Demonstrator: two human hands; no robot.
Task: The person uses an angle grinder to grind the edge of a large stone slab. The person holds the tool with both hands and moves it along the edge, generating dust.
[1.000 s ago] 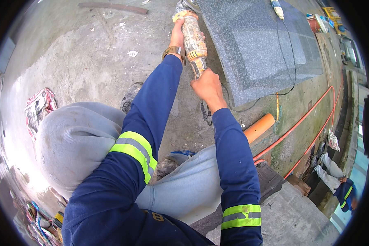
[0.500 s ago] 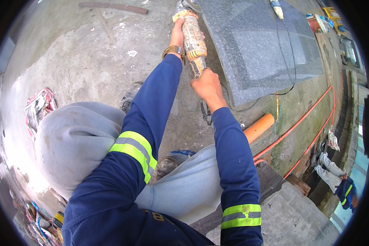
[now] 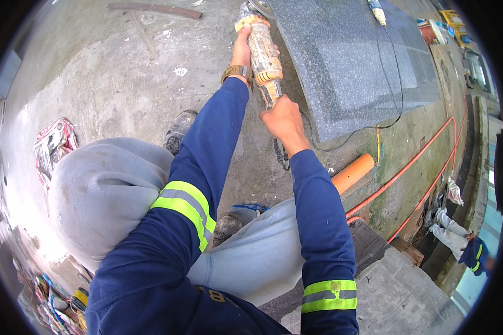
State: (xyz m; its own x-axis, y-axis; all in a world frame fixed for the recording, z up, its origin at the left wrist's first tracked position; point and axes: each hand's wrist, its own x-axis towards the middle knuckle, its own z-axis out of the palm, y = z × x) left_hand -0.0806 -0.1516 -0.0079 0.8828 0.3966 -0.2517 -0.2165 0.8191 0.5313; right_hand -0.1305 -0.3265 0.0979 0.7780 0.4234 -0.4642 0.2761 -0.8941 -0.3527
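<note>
A worn yellow angle grinder [image 3: 264, 54], caked with pale dust, is held between my two hands. My left hand [image 3: 242, 49] wraps round its body near the head, and a watch sits on that wrist. Round the rear handle, my right hand [image 3: 285, 119] is closed, with a dark cord hanging below it. The grinder's disc [image 3: 260, 6] is at the left edge of a grey speckled stone slab [image 3: 346, 72]; whether it touches the slab I cannot tell.
On the slab lies a blue-and-white tool [image 3: 377, 12] with a black cord. An orange pipe [image 3: 353, 173] and a red hose [image 3: 399, 174] are to the right. A metal strip [image 3: 154, 9] lies far left, crumpled sacking [image 3: 55, 146] at left. Another person [image 3: 470, 252] is at far right.
The grinder and both hands stay almost in place, with the disc now showing a little more at the slab's edge. The person at far right has shifted slightly.
</note>
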